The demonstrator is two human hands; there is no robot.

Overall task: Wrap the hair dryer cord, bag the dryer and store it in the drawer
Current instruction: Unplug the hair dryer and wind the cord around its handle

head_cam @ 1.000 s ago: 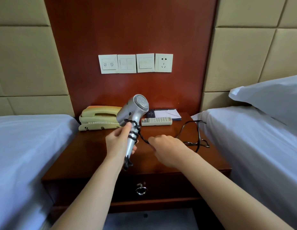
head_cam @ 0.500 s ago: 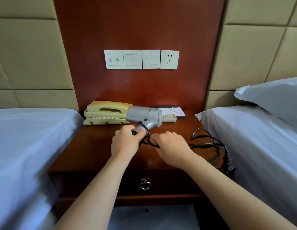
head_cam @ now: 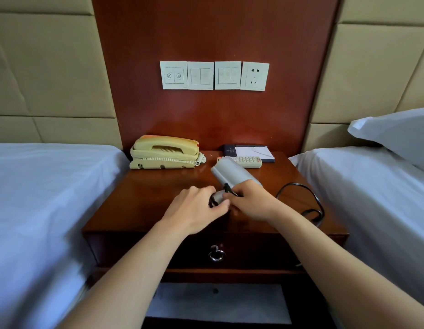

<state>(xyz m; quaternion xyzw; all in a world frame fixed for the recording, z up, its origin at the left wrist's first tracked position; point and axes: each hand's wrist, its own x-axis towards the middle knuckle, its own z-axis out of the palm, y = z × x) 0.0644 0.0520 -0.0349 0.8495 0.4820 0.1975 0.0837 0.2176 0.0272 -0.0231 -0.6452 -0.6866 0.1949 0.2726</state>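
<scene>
Black cord trails loose right of the right hand; both it and the left hand clench the hair dryer handle, wrapping unfinished, drawer shut.

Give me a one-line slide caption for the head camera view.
Both hands wind the black cord around the silver hair dryer handle above the nightstand.

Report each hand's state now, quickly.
Left hand: closed on the hair dryer handle.
Right hand: closed around the cord at the handle.
</scene>
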